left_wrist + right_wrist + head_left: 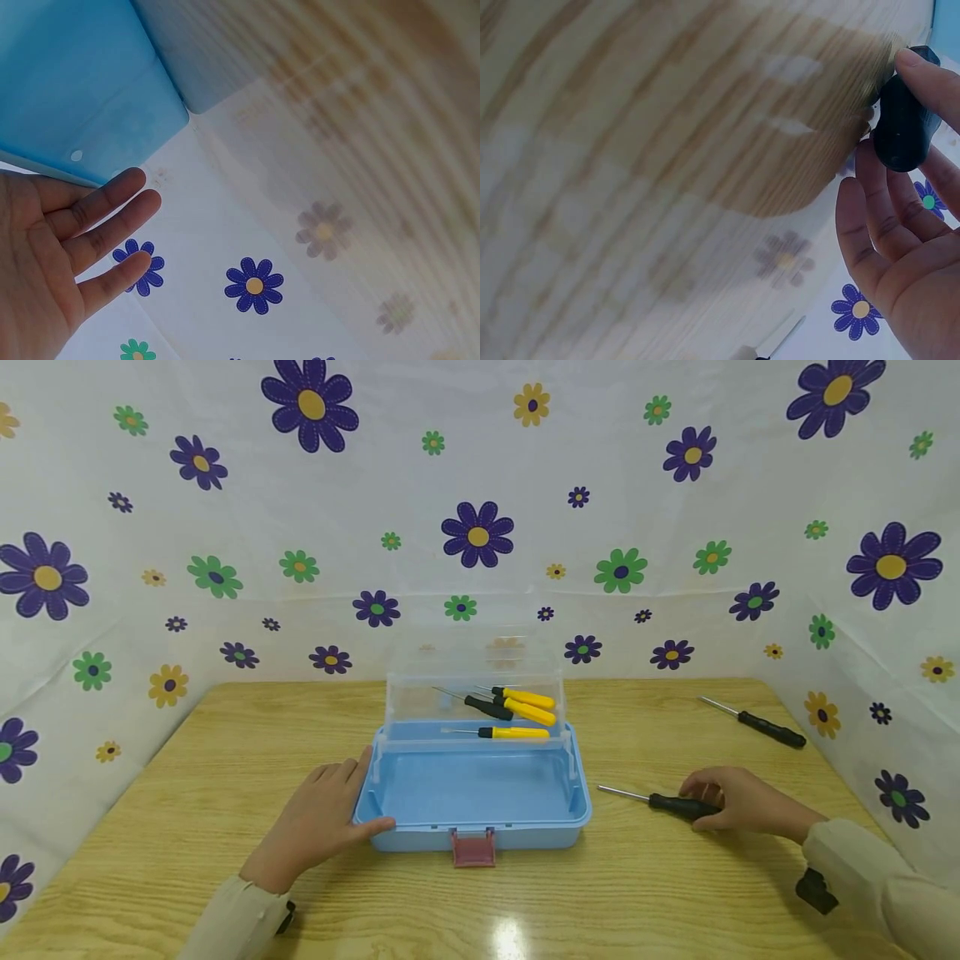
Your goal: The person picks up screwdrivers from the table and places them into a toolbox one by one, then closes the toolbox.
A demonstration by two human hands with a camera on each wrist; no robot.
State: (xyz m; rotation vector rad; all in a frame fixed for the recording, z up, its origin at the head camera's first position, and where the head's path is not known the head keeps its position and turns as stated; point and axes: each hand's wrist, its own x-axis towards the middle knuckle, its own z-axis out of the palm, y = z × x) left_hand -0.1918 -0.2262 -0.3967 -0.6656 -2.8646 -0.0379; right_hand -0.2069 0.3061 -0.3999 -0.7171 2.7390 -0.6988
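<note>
On the table is a light blue toolbox (480,837) with its clear lid raised and a pink latch (473,850) at the front. My left hand (318,814) rests along the box's left side, thumb by the front corner; its fingers look fairly straight in the left wrist view. To the right of the box, my right hand (738,802) holds the black handle of a screwdriver (678,807), whose shaft points left toward the box. In the right wrist view, the thumb lies on that handle (904,127), with fingers on its other side.
A second black-handled screwdriver (772,728) lies at the far right. Several yellow-handled screwdrivers (528,713) and a black-handled one (489,707) lie in the clear tray (420,746) at the back of the box. A flowered cloth (480,468) hangs behind the wooden table (247,735).
</note>
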